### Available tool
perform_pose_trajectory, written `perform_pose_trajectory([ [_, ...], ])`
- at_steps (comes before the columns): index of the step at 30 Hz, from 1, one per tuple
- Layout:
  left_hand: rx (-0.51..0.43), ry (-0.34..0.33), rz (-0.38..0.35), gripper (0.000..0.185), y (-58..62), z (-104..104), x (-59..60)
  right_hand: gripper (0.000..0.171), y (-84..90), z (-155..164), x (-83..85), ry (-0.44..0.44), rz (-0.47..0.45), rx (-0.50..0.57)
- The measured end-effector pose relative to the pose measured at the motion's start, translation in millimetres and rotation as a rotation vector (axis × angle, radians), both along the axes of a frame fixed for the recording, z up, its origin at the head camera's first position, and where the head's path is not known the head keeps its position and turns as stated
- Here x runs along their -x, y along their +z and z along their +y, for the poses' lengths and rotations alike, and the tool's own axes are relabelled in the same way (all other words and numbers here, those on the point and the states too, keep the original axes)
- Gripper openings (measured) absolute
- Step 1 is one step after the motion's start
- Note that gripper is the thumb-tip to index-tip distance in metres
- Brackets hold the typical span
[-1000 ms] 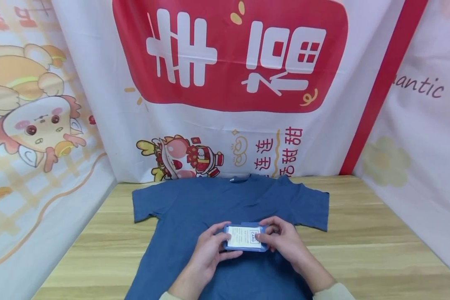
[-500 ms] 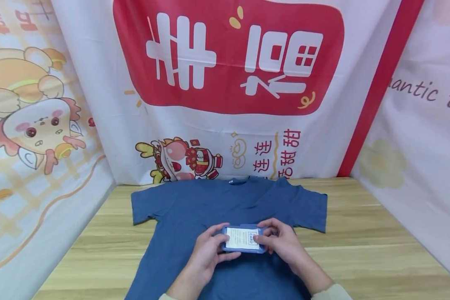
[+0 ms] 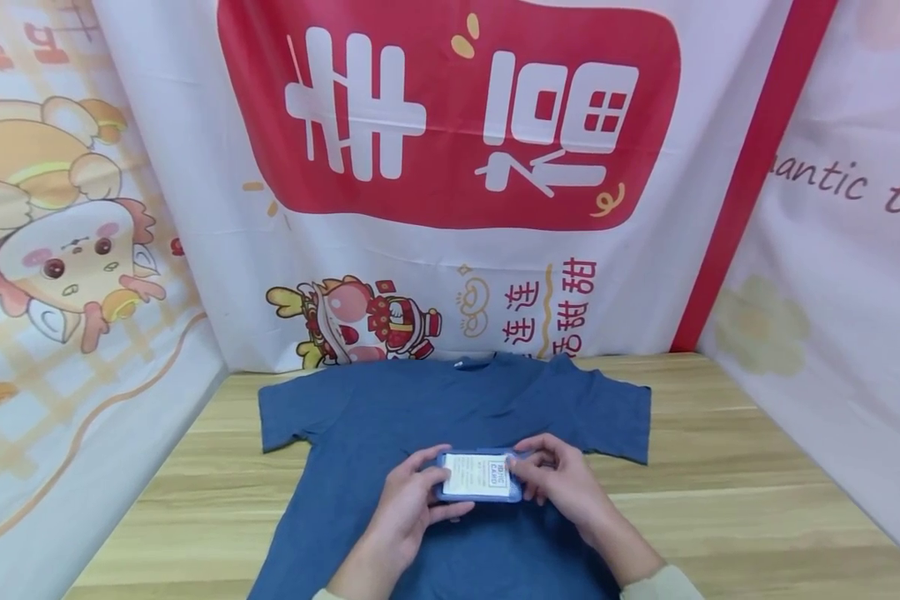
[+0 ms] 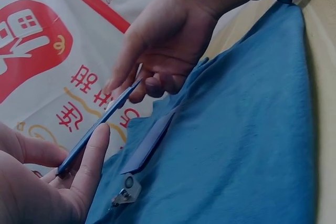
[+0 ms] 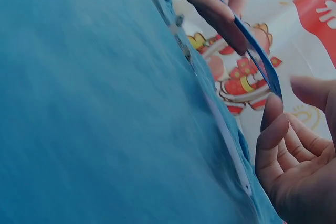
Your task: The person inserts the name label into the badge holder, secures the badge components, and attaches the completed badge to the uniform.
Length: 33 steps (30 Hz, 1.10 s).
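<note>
A blue card holder (image 3: pixel 487 498) framing a white printed card (image 3: pixel 468 475) is held level over a blue T-shirt (image 3: pixel 375 417). My left hand (image 3: pixel 405 504) grips its left end, thumb on the face and fingers along the edges. At the opposite end my right hand (image 3: pixel 566 479) pinches the holder's edge, thumb near the printed lettering and the other fingers curled behind. The left wrist view shows the holder (image 4: pixel 100 124) edge-on. Below it on the shirt lie a flat blue piece (image 4: pixel 152 142) and a small metal clip (image 4: pixel 126 191).
The T-shirt lies spread on a wood-grain table (image 3: pixel 720 467), sleeves out to both sides and collar toward the back. A printed cloth (image 3: pixel 450 242) hangs behind the table, with more cloth along the left and right sides.
My right thumb has shifted toward the card's right edge, uncovering more of the lettering. The holder sits slightly further left in the head view, which itself has turned a little.
</note>
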<state>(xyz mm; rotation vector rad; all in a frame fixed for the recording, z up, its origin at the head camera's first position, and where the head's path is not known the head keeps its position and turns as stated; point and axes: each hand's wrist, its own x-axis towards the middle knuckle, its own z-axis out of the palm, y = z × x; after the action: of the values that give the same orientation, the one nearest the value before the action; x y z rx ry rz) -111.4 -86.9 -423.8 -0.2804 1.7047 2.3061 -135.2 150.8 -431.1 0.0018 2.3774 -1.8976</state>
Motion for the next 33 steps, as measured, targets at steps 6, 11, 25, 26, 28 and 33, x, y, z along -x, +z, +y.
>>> perform_pose_trajectory([
  [6, -0.002, 0.037, 0.0, 0.053, 3.1, -7.8, 3.6, 0.02, -2.4, 10.3, 6.0, -0.134, 0.028, -0.078],
  [11, 0.0, 0.045, -0.01, 0.052, 6.5, -10.0, 2.8, 0.024, -3.5, 16.3, 7.5, -0.148, 0.047, -0.179],
  [25, -0.008, 0.051, -0.019, 0.054, 5.8, -10.6, 4.3, 0.057, -8.5, 12.7, 14.7, -0.146, 0.039, -0.579],
  [26, -0.009, 0.051, -0.019, 0.054, 5.6, -10.5, 4.4, 0.06, -8.5, 11.6, 15.1, -0.14, 0.038, -0.598],
  [28, -0.01, 0.048, -0.016, 0.053, 5.7, -10.2, 4.6, 0.065, -8.6, 9.6, 15.5, -0.131, 0.03, -0.639],
  [33, -0.006, 0.04, -0.017, 0.052, 6.0, -9.7, 5.0, 0.071, -10.8, 8.1, 17.6, -0.118, 0.018, -0.714],
])
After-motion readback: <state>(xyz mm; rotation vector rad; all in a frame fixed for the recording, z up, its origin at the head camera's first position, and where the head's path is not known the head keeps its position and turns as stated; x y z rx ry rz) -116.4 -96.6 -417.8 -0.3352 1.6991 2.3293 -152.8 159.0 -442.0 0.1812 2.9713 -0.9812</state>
